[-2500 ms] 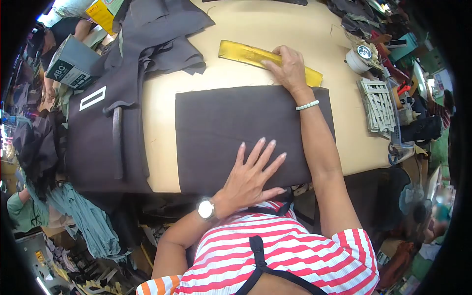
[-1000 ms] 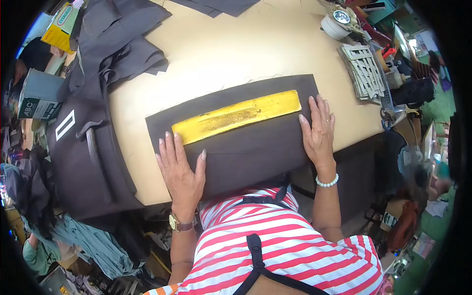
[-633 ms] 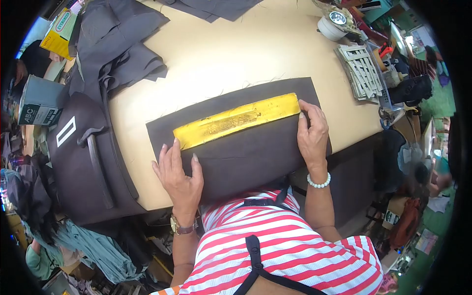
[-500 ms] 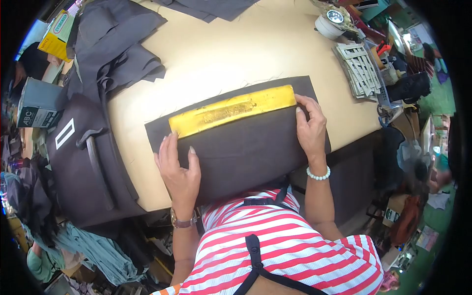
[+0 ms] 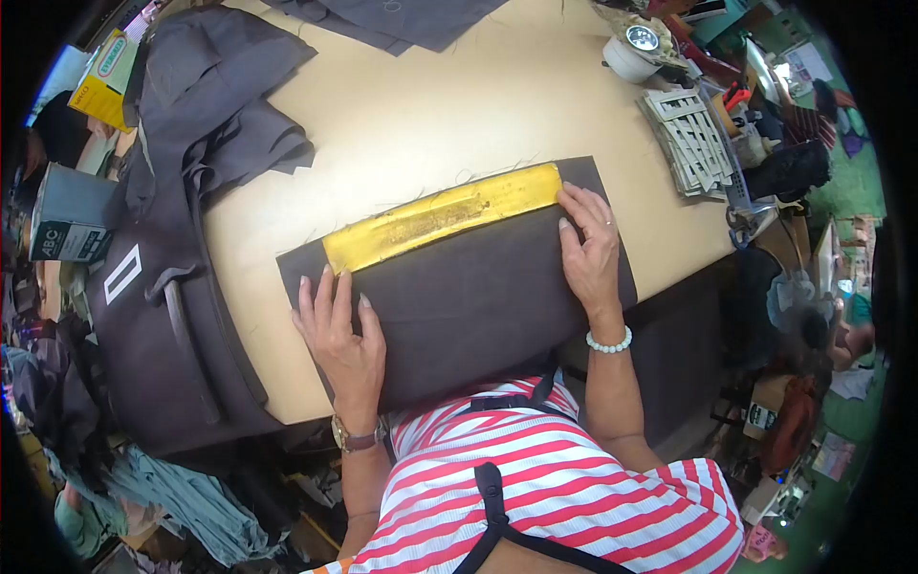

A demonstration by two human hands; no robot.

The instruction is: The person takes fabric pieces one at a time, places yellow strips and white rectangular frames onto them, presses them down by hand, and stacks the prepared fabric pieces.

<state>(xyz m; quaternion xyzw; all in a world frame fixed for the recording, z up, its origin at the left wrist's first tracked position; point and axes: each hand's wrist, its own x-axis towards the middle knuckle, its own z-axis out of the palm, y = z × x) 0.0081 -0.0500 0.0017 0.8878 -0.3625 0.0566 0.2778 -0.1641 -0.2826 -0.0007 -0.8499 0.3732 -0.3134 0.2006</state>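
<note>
A long yellow strip [image 5: 445,212] with a worn brown middle lies on a dark fabric panel [image 5: 469,297], close along its frayed far edge. My left hand [image 5: 342,330] rests on the fabric with fingers spread, its fingertips at the strip's left end. At the other end, my right hand [image 5: 590,244] has its fingers stretched out and thumb apart, fingertips touching the strip's corner. Neither hand is wrapped around anything.
On the left, more dark fabric [image 5: 124,364] carries a hammer-like metal tool [image 5: 184,335] and a white rectangular frame [image 5: 122,275]. Crumpled dark cloth [image 5: 215,77] lies beyond. Pale slatted pieces [image 5: 690,143] and a round white container [image 5: 626,59] stand at the right.
The yellow strip now sits nearer the fabric's far edge, with less cloth showing beyond it. Both hands remain at its ends, the left one flatter. The whole view has shifted slightly.
</note>
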